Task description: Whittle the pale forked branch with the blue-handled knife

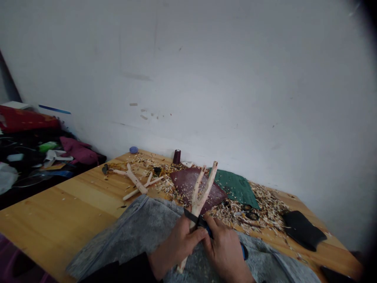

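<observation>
My left hand (180, 240) is closed around the lower stem of a peeled forked branch (201, 201), its two prongs pointing up and away from me. In my right hand (226, 247) is a utility knife (191, 215) with a dark blade and a blue-and-black handle. The blade lies across the stem just below the fork, and my left thumb reaches over close to the knife. Both hands are over a grey cloth (153, 220) draped at the table's near edge. Fingers on the far side of the stem are hidden.
Wood shavings (271, 204) cover much of the wooden table (67, 208). Other peeled forked branches (136, 181) lie left. Beyond my hands are maroon (188, 184) and green sheets (235, 186), scissors (251, 215), a thread spool (176, 157) and a black pad (303, 230).
</observation>
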Demonstrator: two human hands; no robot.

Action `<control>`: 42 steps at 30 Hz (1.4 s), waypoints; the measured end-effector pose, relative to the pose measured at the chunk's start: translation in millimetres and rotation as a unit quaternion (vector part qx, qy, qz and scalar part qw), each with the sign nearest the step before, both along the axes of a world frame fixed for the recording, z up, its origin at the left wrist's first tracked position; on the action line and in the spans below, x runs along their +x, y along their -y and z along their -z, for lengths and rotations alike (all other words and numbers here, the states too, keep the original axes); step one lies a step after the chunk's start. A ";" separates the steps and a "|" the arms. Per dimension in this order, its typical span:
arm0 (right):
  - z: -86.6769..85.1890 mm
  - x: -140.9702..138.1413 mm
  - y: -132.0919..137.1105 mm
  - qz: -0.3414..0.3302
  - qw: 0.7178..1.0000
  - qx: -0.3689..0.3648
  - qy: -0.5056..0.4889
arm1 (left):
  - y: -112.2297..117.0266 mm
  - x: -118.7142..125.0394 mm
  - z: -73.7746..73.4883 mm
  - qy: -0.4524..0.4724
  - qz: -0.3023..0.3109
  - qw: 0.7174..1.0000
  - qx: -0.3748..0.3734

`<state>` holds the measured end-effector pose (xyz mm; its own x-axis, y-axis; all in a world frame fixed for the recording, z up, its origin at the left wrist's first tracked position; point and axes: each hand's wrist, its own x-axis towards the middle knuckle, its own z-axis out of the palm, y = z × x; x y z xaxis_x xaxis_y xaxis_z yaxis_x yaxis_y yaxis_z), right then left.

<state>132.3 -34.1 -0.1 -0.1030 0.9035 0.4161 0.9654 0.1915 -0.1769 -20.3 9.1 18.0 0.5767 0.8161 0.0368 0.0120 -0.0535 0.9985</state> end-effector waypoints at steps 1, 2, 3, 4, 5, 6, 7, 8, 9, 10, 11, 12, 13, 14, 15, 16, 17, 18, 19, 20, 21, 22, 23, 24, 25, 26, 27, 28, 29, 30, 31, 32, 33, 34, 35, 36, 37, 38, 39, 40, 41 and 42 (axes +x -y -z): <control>-0.3 -0.3 0.0 0.003 1.000 0.000 0.004 | -0.2 0.3 0.4 -0.018 -0.006 1.000 0.000; -0.6 -0.6 0.1 0.005 1.000 0.000 0.009 | -0.2 0.8 0.9 -0.036 -0.014 0.999 0.001; -0.7 -1.0 0.2 0.007 1.000 -0.002 0.013 | -0.1 1.2 1.5 -0.053 -0.022 0.998 0.000; -0.6 -1.5 0.3 0.009 1.000 -0.004 0.018 | 0.3 1.7 2.3 -0.066 -0.027 0.997 -0.005; -0.3 -2.1 0.4 0.014 1.000 -0.007 0.023 | 0.8 2.2 3.3 -0.076 -0.032 0.997 -0.012; 0.2 -2.7 0.4 0.019 0.999 -0.011 0.028 | 1.4 2.6 4.5 -0.083 -0.037 0.996 -0.019; 0.8 -3.3 0.3 0.024 0.999 -0.016 0.033 | 2.0 3.1 6.0 -0.088 -0.042 0.995 -0.026; 1.3 -4.0 0.3 0.030 0.999 -0.021 0.038 | 2.6 3.7 7.7 -0.090 -0.045 0.994 -0.030; 1.7 -4.6 0.3 0.038 0.998 -0.026 0.043 | 3.1 4.4 9.7 -0.088 -0.050 0.994 -0.032; 1.7 -4.9 0.2 0.048 0.997 -0.031 0.046 | 3.5 5.2 11.7 -0.084 -0.053 0.995 -0.029; 1.3 -5.0 0.3 0.057 0.997 -0.034 0.047 | 3.9 6.0 13.6 -0.079 -0.058 0.995 -0.026; 0.5 -4.7 0.3 0.063 0.996 -0.035 0.045 | 4.2 6.9 15.3 -0.074 -0.062 0.995 -0.022; -0.7 -3.9 0.4 0.065 0.997 -0.034 0.039 | 4.4 7.7 16.7 -0.070 -0.065 0.995 -0.019; -2.1 -2.7 0.5 0.061 0.997 -0.034 0.030 | 4.5 8.4 17.7 -0.065 -0.066 0.996 -0.016; -3.7 -1.2 0.5 0.052 0.998 -0.032 0.018 | 4.5 8.9 18.4 -0.058 -0.064 0.996 -0.014; -5.2 0.6 0.6 0.039 0.999 -0.030 0.003 | 4.2 9.3 18.8 -0.048 -0.057 0.997 -0.013; -6.6 2.3 0.6 0.023 0.999 -0.028 -0.013 | 3.6 9.5 19.2 -0.036 -0.050 0.998 -0.013; -7.9 3.9 0.6 0.005 0.999 -0.027 -0.028 | 2.7 9.5 19.5 -0.025 -0.042 0.999 -0.015; -9.0 5.2 0.7 -0.013 0.999 -0.027 -0.042 | 1.6 9.4 19.8 -0.013 -0.033 0.999 -0.018; -9.9 6.1 0.8 -0.028 0.998 -0.029 -0.052 | 0.4 9.2 19.9 0.000 -0.025 0.999 -0.022; -10.6 6.6 1.0 -0.040 0.997 -0.032 -0.059 | -0.7 8.8 19.8 0.011 -0.019 0.999 -0.026; -11.2 6.7 1.2 -0.045 0.996 -0.034 -0.061 | -1.8 8.3 19.4 0.017 -0.014 0.999 -0.029; -11.7 6.6 1.4 -0.046 0.996 -0.036 -0.061 | -2.7 7.6 18.7 0.020 -0.010 0.999 -0.032; -12.0 6.2 1.6 -0.044 0.997 -0.037 -0.059 | -3.3 6.7 17.7 0.019 -0.006 0.999 -0.032; -12.2 5.9 1.9 -0.041 0.997 -0.035 -0.056 | -3.7 5.7 16.5 0.015 -0.003 0.999 -0.032; -12.2 5.5 2.1 -0.039 0.997 -0.033 -0.052 | -3.8 4.6 15.3 0.009 0.000 0.999 -0.031; -12.1 5.1 2.3 -0.038 0.998 -0.030 -0.050 | -3.8 3.4 14.2 0.005 0.002 1.000 -0.030; -11.8 4.7 2.5 -0.036 0.998 -0.027 -0.047 | -3.7 2.3 13.3 0.004 0.004 1.000 -0.029; -11.3 4.4 2.6 -0.034 0.998 -0.023 -0.045 | -3.5 1.3 12.7 0.005 0.006 1.000 -0.027; -10.6 4.1 2.7 -0.031 0.998 -0.018 -0.042 | -3.4 0.5 12.3 0.008 0.007 1.000 -0.024; -9.9 3.7 2.8 -0.029 0.999 -0.013 -0.040 | -3.2 0.0 12.1 0.010 0.008 1.000 -0.022; -9.1 3.4 2.8 -0.026 0.999 -0.010 -0.039 | -3.1 -0.1 12.2 0.011 0.010 1.000 -0.023; -8.3 3.1 2.8 -0.025 0.999 -0.009 -0.037 | -3.0 0.0 12.3 0.010 0.008 1.000 -0.026; -7.6 2.9 2.7 -0.024 0.999 -0.008 -0.034 | -2.9 0.5 12.6 0.006 0.005 1.000 -0.031; -7.1 2.6 2.6 -0.022 0.999 -0.010 -0.031 | -2.8 1.1 13.0 -0.003 0.001 0.999 -0.037; -6.7 2.4 2.5 -0.020 0.999 -0.013 -0.027 | -2.8 1.9 13.4 -0.014 -0.003 0.999 -0.044; -6.5 2.2 2.3 -0.016 0.999 -0.017 -0.022 | -2.7 2.7 13.9 -0.024 -0.010 0.998 -0.049; -6.4 2.0 2.2 -0.011 1.000 -0.019 -0.016 | -2.5 3.4 14.4 -0.033 -0.016 0.998 -0.053; -6.4 1.9 2.2 -0.005 1.000 -0.020 -0.011 | -2.3 4.1 14.9 -0.040 -0.022 0.997 -0.056; -6.4 1.7 2.1 0.000 1.000 -0.023 -0.006 | -2.1 4.8 15.3 -0.044 -0.028 0.997 -0.060; -6.4 1.6 2.1 0.005 1.000 -0.025 -0.001 | -1.8 5.3 15.5 -0.047 -0.033 0.996 -0.063; -6.3 1.5 2.1 0.010 1.000 -0.027 0.005 | -1.4 5.7 15.6 -0.050 -0.036 0.996 -0.064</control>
<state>133.8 -36.2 6.2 -0.0890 0.9268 0.3649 0.9704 0.1632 -0.1778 -14.6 10.5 2.4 0.5129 0.8494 -0.1246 0.1104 0.0786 0.9908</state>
